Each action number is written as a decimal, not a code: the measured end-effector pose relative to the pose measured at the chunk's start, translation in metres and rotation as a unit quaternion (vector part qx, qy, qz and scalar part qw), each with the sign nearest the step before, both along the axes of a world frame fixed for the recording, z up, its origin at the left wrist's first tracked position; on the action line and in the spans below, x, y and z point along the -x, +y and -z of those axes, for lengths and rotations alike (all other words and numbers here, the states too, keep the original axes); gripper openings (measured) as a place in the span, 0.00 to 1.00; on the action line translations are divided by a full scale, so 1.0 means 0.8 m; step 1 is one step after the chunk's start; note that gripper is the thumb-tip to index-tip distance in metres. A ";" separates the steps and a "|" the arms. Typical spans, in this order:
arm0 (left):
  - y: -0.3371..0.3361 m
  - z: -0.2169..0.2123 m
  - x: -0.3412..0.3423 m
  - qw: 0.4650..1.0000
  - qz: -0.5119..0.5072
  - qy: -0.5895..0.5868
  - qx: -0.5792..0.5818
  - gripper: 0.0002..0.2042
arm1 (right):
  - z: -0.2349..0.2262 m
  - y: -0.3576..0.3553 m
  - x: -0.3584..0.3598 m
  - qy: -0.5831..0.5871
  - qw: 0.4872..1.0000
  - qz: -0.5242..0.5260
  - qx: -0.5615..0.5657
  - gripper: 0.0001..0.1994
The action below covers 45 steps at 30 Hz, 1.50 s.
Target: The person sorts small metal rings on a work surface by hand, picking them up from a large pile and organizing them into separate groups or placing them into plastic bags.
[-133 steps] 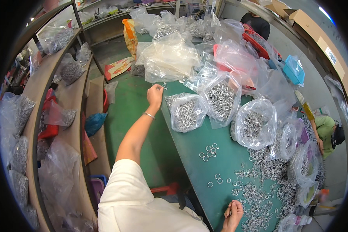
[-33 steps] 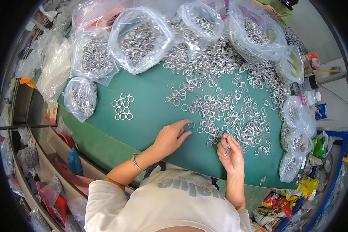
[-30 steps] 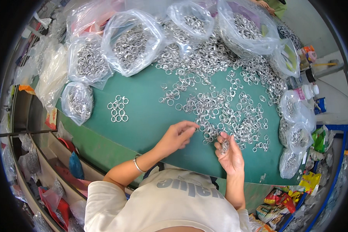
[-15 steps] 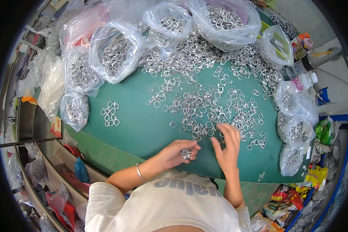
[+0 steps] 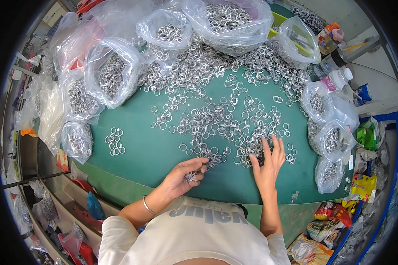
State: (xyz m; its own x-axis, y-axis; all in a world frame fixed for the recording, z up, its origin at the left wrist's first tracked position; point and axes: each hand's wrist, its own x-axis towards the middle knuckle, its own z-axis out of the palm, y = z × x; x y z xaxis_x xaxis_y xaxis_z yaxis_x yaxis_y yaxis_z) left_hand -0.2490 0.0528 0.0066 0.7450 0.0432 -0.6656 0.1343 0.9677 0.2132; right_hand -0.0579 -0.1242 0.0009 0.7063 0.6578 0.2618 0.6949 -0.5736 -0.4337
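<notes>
Silver round metal rings [image 5: 208, 119] are loose on the table, in the bags and in the left hand. Green flat-topped work table [image 5: 141, 150] takes up most of the view; dense ring heap along its far side, looser patch mid-table, reaching the hands. Cream short-sleeved T-shirt [image 5: 194, 240] with grey lettering on the wearer, at the near edge. Big clear plastic bag [image 5: 252, 37], open-mouthed, sits at the far side with rings inside; more open bags of rings run down to the left. Small clear plastic bag [image 5: 70, 137], also with rings, at the left end. Three small bags of rings stacked along the right edge, nearest one [image 5: 329, 185] lowest.

Left hand [image 5: 181, 177]: fingers curled around a small bunch of rings, thumb and index tips close together right beside loose rings; can't tell if a ring is pinched between those tips. Right hand [image 5: 268, 165]: fingers spread, palm down, tips at a ring cluster just beside it; contact unclear. White-capped plastic bottle [image 5: 339, 79] with pink label, by the right-hand bags. Small separate ring group [image 5: 115, 142] in rough rows, left side, well apart from both hands. Thin silver bracelet [image 5: 148, 205] on left wrist.
</notes>
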 end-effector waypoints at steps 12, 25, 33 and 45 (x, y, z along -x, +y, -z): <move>-0.010 0.001 -0.005 0.997 0.044 -0.023 -0.058 0.14 | 0.024 0.061 0.000 -0.005 0.994 -0.011 0.111 0.30; 0.026 -0.012 0.005 0.991 -0.092 -0.095 -0.006 0.19 | -0.008 0.009 0.036 0.121 0.981 -0.143 -0.052 0.16; 0.069 -0.044 0.008 0.939 -0.320 -0.127 -0.004 0.22 | -0.001 0.005 0.066 0.130 0.976 -0.114 -0.131 0.11; 0.140 -0.057 0.026 0.882 -0.416 -0.218 -0.042 0.23 | 0.006 0.006 0.088 0.111 0.975 -0.145 -0.127 0.09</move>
State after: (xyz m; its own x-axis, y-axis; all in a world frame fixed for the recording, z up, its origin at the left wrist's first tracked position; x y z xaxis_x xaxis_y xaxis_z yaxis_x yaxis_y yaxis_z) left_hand -0.2700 0.1647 0.0520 0.6164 0.7311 -0.2924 -0.7273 0.6710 0.1444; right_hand -0.1287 -0.1196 -0.0039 0.5572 0.7726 0.3042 0.6855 -0.2212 -0.6937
